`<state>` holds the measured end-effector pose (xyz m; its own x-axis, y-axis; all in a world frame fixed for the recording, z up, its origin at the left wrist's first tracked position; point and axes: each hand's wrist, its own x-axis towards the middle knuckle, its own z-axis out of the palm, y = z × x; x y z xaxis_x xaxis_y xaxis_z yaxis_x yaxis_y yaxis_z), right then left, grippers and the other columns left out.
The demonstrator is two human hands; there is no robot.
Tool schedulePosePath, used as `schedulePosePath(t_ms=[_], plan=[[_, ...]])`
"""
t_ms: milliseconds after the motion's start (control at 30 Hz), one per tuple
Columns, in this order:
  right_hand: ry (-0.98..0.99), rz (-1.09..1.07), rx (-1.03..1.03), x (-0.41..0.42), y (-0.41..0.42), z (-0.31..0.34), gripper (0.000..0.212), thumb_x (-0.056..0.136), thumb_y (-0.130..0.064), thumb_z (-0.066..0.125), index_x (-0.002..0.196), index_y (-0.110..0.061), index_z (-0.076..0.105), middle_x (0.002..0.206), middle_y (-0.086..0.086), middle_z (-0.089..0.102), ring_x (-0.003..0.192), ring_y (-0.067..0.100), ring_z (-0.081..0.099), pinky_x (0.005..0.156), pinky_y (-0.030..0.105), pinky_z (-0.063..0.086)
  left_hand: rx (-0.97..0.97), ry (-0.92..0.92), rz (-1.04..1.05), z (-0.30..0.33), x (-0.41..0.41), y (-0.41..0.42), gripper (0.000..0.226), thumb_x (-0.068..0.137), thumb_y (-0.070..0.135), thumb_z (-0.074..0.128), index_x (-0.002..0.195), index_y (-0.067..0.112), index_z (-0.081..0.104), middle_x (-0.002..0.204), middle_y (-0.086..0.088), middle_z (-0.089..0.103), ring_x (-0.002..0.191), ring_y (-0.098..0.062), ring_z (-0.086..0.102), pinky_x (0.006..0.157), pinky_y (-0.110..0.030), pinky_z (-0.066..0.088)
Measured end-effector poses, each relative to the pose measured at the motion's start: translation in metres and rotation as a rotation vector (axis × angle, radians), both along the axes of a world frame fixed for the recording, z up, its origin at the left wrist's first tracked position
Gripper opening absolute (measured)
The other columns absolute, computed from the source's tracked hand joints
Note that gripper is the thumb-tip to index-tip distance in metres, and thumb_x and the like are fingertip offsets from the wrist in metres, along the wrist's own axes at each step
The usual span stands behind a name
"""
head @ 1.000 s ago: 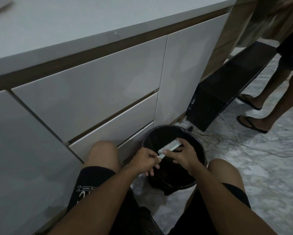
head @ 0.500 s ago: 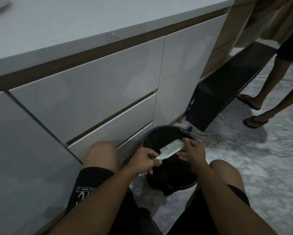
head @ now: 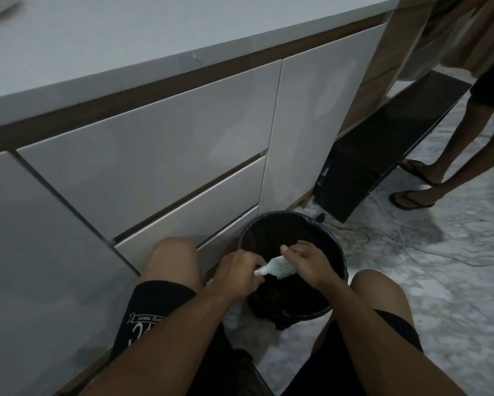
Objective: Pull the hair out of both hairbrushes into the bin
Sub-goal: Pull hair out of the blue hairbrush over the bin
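A pale hairbrush [head: 277, 267] hangs over the open mouth of the black bin [head: 337, 244], bristles downward; the left hand [head: 238, 274] pinches its handle, the right hand [head: 308, 262] curls over its head, fingers bent

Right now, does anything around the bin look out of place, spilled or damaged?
Nothing spilled or broken. The round black lined bin stands upright, and both hands work the pale hairbrush over its opening. The one oddity: loose pale cables trail across the marble floor beside the bin, near a bystander's sandalled feet.
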<state>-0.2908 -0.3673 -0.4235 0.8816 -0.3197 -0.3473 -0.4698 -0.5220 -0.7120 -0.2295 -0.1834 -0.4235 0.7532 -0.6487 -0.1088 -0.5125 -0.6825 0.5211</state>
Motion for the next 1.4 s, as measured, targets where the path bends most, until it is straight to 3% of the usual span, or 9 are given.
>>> schedulePosePath(t_ms=[100,233,400,533,633,867,1100,1233,1400], plan=[[0.104,0.101,-0.112,0.001,0.003,0.001,0.044,0.093,-0.060,0.040,0.118,-0.037,0.067,0.161,-0.001,0.021,0.149,0.025,0.002,0.115,0.056,0.008,-0.015,0.033,0.025,-0.002,-0.001,0.000,0.026,0.078,0.029,0.076,0.103,0.024,0.075,0.098,0.001,0.076,0.092,-0.016,0.069,0.073,-0.021,0.043],[0.097,0.143,-0.086,0.001,0.006,0.005,0.031,0.094,-0.050,0.048,0.120,-0.043,0.064,0.163,-0.005,0.010,0.149,0.022,-0.008,0.115,0.056,0.000,-0.056,0.083,0.074,-0.005,-0.001,0.000,0.024,0.073,0.027,0.080,0.095,0.016,0.075,0.092,-0.004,0.076,0.085,-0.017,0.070,0.070,-0.025,0.050],[0.032,0.170,-0.064,-0.003,0.006,0.004,0.037,0.080,-0.042,0.071,0.117,-0.046,0.063,0.162,-0.002,0.015,0.149,0.025,-0.001,0.117,0.058,0.010,-0.080,0.114,0.098,-0.005,0.000,-0.001,0.022,0.070,0.028,0.080,0.088,0.016,0.077,0.085,-0.002,0.076,0.078,-0.015,0.070,0.068,-0.027,0.054],[-0.067,0.145,-0.069,-0.006,0.009,-0.005,0.040,0.064,-0.053,0.077,0.102,-0.051,0.065,0.151,-0.002,0.039,0.147,0.023,0.018,0.113,0.056,0.025,-0.086,0.140,0.095,-0.005,0.001,-0.002,0.022,0.069,0.028,0.081,0.087,0.016,0.078,0.084,-0.001,0.077,0.076,-0.012,0.070,0.068,-0.025,0.055],[-0.128,0.097,-0.054,-0.003,0.010,-0.005,0.028,0.073,-0.038,0.077,0.101,-0.037,0.073,0.135,-0.003,0.057,0.141,0.015,0.030,0.111,0.046,0.032,-0.084,0.133,0.092,-0.006,0.001,-0.002,0.022,0.069,0.028,0.082,0.087,0.015,0.077,0.085,-0.002,0.077,0.077,-0.014,0.070,0.069,-0.028,0.056],[-0.150,0.019,-0.046,-0.002,0.013,-0.003,0.014,0.077,-0.024,0.076,0.091,-0.023,0.078,0.116,-0.004,0.067,0.128,0.009,0.045,0.090,0.019,0.034,-0.069,0.151,0.078,-0.005,0.000,-0.003,0.022,0.071,0.027,0.081,0.088,0.016,0.075,0.087,-0.002,0.076,0.076,-0.012,0.068,0.064,-0.024,0.049],[-0.123,-0.071,-0.059,0.000,0.015,0.000,0.010,0.083,-0.024,0.072,0.084,-0.017,0.079,0.115,-0.001,0.064,0.118,0.009,0.052,0.094,0.027,0.037,-0.058,0.159,0.073,-0.006,-0.005,-0.005,0.027,0.068,0.032,0.083,0.089,0.018,0.077,0.086,-0.002,0.076,0.076,-0.015,0.069,0.067,-0.031,0.056],[-0.180,-0.191,0.017,0.001,0.014,0.003,0.011,0.087,-0.023,0.066,0.093,-0.017,0.072,0.101,-0.007,0.059,0.101,0.013,0.057,0.072,0.019,0.038,-0.092,0.227,0.153,-0.007,-0.002,-0.004,0.024,0.067,0.030,0.085,0.085,0.015,0.078,0.083,-0.001,0.076,0.068,-0.008,0.064,0.059,-0.022,0.047],[-0.119,-0.154,0.099,-0.005,0.011,-0.003,0.079,0.065,-0.043,0.084,0.133,-0.026,0.049,0.127,-0.008,0.050,0.114,0.010,0.050,0.094,0.024,0.038,-0.152,0.257,0.270,-0.005,0.002,-0.002,0.022,0.066,0.030,0.085,0.081,0.014,0.078,0.075,0.000,0.074,0.060,-0.006,0.061,0.052,-0.014,0.037]])
